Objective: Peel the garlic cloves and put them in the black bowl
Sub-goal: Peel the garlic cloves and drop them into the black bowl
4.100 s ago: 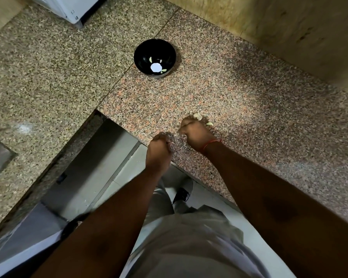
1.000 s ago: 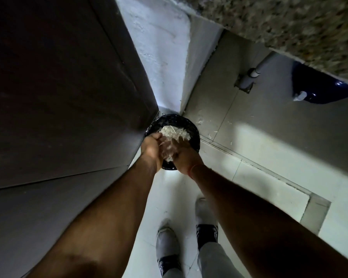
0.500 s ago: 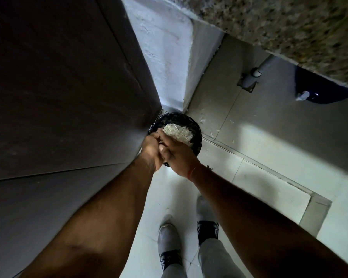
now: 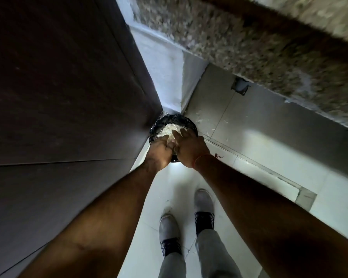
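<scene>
On the floor in a corner stands a black bin [image 4: 170, 117] holding a heap of pale garlic skins [image 4: 167, 131]. My left hand [image 4: 160, 152] and my right hand [image 4: 190, 146] hover together over its near rim, palms touching. The right fingers stretch flat over the skins, and the left fingers lie straight beneath them. Neither hand holds anything I can see. The black bowl and the garlic cloves are out of view.
A dark cabinet door [image 4: 58, 87] fills the left side, close to my left arm. The granite counter edge [image 4: 249, 49] overhangs at upper right. A few skin flakes [image 4: 199, 121] lie on the pale floor tiles. My shoes [image 4: 204, 205] stand below the hands.
The view went from the counter with the bowl down to the floor bin. Since half a second ago my clasped hands have opened, the right fingers sliding forward over the left.
</scene>
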A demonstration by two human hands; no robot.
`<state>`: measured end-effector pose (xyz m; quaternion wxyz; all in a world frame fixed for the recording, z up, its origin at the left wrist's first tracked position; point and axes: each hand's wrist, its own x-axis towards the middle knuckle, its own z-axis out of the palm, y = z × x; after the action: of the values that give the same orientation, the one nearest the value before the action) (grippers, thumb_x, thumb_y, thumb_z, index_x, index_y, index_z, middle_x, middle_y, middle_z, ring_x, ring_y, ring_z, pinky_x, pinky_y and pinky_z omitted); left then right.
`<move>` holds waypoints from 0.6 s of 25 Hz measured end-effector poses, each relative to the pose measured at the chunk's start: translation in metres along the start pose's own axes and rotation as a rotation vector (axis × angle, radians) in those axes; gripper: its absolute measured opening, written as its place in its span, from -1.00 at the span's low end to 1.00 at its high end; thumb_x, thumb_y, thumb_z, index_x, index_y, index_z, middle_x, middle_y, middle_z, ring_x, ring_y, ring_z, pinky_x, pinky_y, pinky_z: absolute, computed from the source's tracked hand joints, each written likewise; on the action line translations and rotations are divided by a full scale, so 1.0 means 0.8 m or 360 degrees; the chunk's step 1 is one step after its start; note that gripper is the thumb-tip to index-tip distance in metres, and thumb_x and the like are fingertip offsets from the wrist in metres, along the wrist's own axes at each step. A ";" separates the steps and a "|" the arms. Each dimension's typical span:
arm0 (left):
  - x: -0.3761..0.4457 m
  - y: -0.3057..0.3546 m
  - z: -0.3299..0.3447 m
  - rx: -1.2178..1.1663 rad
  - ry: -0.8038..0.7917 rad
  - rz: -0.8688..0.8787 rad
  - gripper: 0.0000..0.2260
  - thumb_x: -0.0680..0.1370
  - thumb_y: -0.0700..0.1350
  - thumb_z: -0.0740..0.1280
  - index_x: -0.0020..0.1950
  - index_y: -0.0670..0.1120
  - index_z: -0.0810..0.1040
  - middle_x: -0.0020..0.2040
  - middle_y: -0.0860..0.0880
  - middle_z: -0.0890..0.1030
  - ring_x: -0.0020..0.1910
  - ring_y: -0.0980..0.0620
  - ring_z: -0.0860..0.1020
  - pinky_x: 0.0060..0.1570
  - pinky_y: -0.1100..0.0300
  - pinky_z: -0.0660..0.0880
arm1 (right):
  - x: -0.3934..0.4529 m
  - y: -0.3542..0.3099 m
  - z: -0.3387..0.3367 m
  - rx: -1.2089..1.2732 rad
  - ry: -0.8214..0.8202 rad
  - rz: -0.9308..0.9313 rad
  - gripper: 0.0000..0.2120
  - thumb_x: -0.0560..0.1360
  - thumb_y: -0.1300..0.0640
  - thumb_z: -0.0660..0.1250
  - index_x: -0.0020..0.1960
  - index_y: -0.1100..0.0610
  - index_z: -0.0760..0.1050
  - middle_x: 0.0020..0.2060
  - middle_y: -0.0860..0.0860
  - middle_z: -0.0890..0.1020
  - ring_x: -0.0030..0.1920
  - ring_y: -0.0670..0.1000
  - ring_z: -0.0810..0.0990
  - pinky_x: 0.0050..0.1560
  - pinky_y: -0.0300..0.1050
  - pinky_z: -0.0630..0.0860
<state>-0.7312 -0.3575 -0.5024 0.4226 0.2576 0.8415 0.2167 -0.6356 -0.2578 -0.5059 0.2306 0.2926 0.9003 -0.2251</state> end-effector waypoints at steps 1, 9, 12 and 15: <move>-0.010 0.008 -0.010 0.0105 0.0010 0.0013 -0.66 0.71 0.02 0.17 0.29 -0.18 0.57 0.32 -0.19 0.58 0.33 -0.17 0.50 0.28 0.10 0.38 | -0.015 0.000 -0.013 0.0003 -0.0025 0.0028 -0.37 0.62 -0.04 0.18 0.64 -0.01 0.09 0.60 0.08 0.20 0.60 0.17 0.11 0.42 0.21 0.28; -0.181 0.127 -0.099 0.0709 -0.0095 0.0438 -0.48 0.68 0.13 0.08 0.53 -0.14 0.36 0.51 -0.23 0.37 0.50 -0.23 0.31 0.50 -0.02 0.27 | -0.224 -0.008 -0.153 -0.0015 0.0150 0.0143 -0.35 0.62 -0.06 0.19 0.65 0.00 0.07 0.60 0.09 0.19 0.58 0.19 0.16 0.38 0.23 0.36; -0.284 0.205 -0.118 0.0704 -0.0081 0.0618 -0.53 0.71 0.08 0.13 0.54 -0.16 0.35 0.53 -0.24 0.34 0.52 -0.23 0.28 0.51 0.00 0.23 | -0.343 -0.013 -0.217 0.0035 0.0294 0.0239 -0.38 0.66 -0.09 0.16 0.65 0.01 0.07 0.62 0.11 0.18 0.59 0.19 0.15 0.39 0.21 0.35; -0.379 0.284 -0.117 0.0741 -0.0140 0.0850 -0.48 0.69 0.14 0.09 0.54 -0.14 0.35 0.54 -0.21 0.34 0.53 -0.20 0.28 0.52 -0.02 0.24 | -0.465 -0.003 -0.268 0.0126 0.0469 0.0347 -0.41 0.67 -0.12 0.14 0.64 0.03 0.13 0.60 0.11 0.22 0.59 0.18 0.18 0.39 0.19 0.36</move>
<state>-0.5968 -0.3824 -0.1364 0.3169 0.5669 0.7523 0.1107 -0.4293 -0.3015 -0.1321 0.1075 0.4272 0.8777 -0.1886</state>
